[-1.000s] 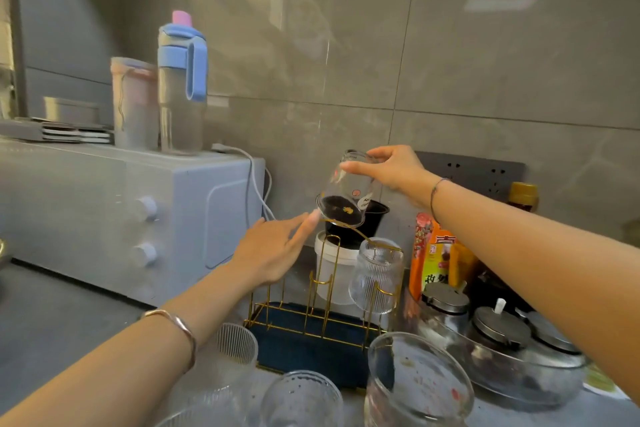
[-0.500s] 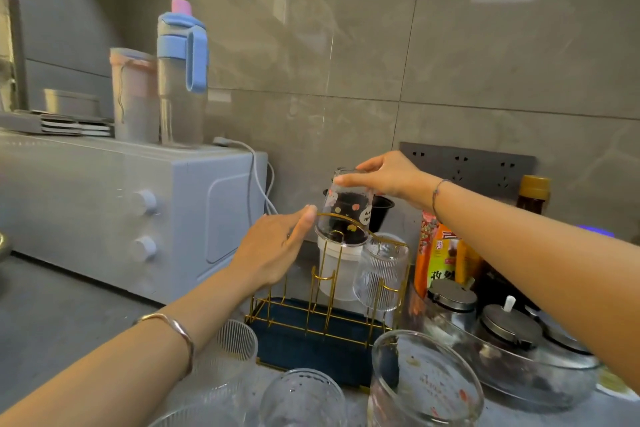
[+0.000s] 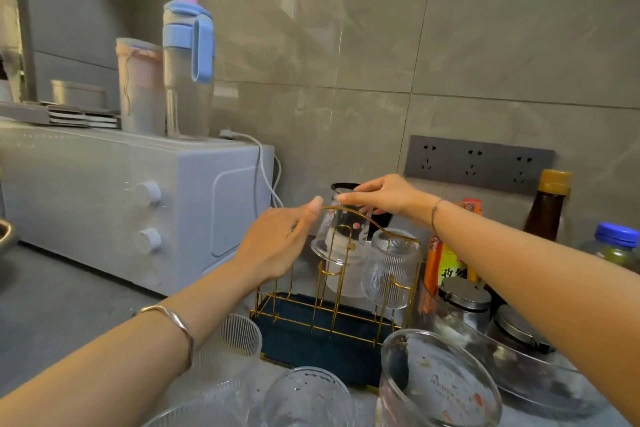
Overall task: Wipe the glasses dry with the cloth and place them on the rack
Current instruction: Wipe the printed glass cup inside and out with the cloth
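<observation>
A gold wire rack on a dark blue tray stands on the counter. A clear printed glass hangs upside down over a rack peg. My right hand pinches its base from above. My left hand lies with straight fingers against the glass's left side. A ribbed glass sits inverted on the peg to the right. Nearer me stand a ribbed glass, a round glass and a large printed glass. No cloth is in view.
A white microwave at left carries a blue-lidded bottle and a pink cup. Right of the rack are a glass bowl with lidded jars, sauce bottles and an orange packet. A socket strip is on the wall.
My right hand has lowered the tilted printed glass onto the rack peg, and it now sits deeper. My left hand has moved in from beside the rack to touch the glass.
</observation>
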The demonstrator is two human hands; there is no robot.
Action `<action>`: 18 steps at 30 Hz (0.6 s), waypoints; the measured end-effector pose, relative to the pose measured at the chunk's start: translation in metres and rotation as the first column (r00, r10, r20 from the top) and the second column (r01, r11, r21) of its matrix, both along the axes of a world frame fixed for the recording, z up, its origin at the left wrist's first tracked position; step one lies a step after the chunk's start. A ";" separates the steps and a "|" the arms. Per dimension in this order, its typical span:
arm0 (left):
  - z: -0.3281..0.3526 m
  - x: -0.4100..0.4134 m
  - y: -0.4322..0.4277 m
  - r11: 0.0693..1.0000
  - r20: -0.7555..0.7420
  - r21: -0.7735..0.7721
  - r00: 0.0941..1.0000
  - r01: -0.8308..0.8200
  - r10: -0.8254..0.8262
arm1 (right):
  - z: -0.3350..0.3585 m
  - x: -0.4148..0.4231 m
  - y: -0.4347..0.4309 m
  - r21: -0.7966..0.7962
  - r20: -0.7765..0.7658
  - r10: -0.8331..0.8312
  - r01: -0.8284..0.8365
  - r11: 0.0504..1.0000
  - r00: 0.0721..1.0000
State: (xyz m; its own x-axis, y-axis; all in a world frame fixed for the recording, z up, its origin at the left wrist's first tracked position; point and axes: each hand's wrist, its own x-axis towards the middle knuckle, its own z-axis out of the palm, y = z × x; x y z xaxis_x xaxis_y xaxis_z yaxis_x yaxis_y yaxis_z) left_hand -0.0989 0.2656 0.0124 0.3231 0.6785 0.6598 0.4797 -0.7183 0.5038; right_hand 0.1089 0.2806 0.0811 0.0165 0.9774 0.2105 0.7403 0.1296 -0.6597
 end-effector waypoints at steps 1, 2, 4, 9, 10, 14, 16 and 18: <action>-0.001 0.000 0.003 1.000 -0.016 0.011 1.000 -0.009 0.009 | -0.002 0.004 0.002 -0.023 -0.004 0.010 -0.010 1.000 1.000; -0.001 0.000 0.004 1.000 -0.032 0.011 0.999 -0.013 0.013 | -0.004 0.007 0.002 -0.044 -0.003 0.024 -0.025 0.999 1.000; -0.001 0.000 0.004 1.000 -0.054 0.015 0.998 -0.020 0.020 | -0.007 0.011 0.005 -0.066 0.002 0.058 -0.058 0.996 0.998; 0.001 0.002 0.002 0.999 -0.056 0.008 0.998 -0.038 0.038 | -0.020 0.012 0.008 -0.143 0.030 0.179 -0.173 0.975 0.983; 0.000 0.002 0.003 0.999 -0.058 0.005 0.997 -0.044 0.045 | -0.022 0.011 0.009 -0.150 0.041 0.209 -0.201 0.968 0.977; 0.000 0.002 0.002 0.999 -0.077 0.012 0.996 -0.049 0.050 | -0.026 0.013 0.014 -0.146 0.079 0.248 -0.235 0.961 0.966; 0.001 0.003 0.000 0.999 -0.083 0.018 0.995 -0.045 0.046 | -0.026 0.014 0.017 -0.182 0.111 0.245 -0.223 0.958 0.963; 0.002 0.003 -0.003 0.998 -0.070 0.025 0.996 -0.053 0.054 | -0.026 0.013 0.018 -0.206 0.129 0.251 -0.222 0.953 0.959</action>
State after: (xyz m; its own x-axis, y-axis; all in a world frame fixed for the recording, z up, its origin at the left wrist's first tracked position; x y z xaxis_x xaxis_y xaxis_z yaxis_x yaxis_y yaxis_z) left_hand -0.0955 0.2628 0.0140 0.3331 0.6808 0.6524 0.5514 -0.7018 0.4509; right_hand 0.1217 0.2991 0.0553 -0.2377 0.9713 0.0048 0.7969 0.1979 -0.5707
